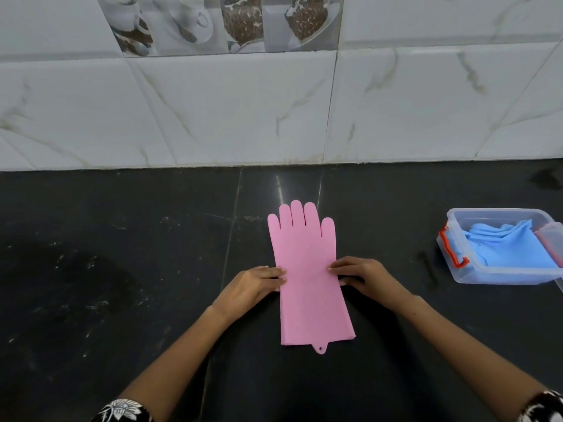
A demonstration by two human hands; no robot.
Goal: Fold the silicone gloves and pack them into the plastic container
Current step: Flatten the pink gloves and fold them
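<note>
A pink silicone glove [306, 269] lies flat on the black counter, fingers pointing at the wall, cuff toward me. My left hand [254, 284] touches its left edge near the middle, fingers fairly straight on the rim. My right hand [362, 275] touches the right edge at the same height, fingertips on the glove. At the right stands a clear plastic container [457, 271] with a red latch, and a folded blue glove [505, 248] lies inside it.
The black stone counter [122, 269] ends at a white marble-tiled wall [243, 111] behind the glove. A small dark object [428, 266] lies on the counter just left of the container.
</note>
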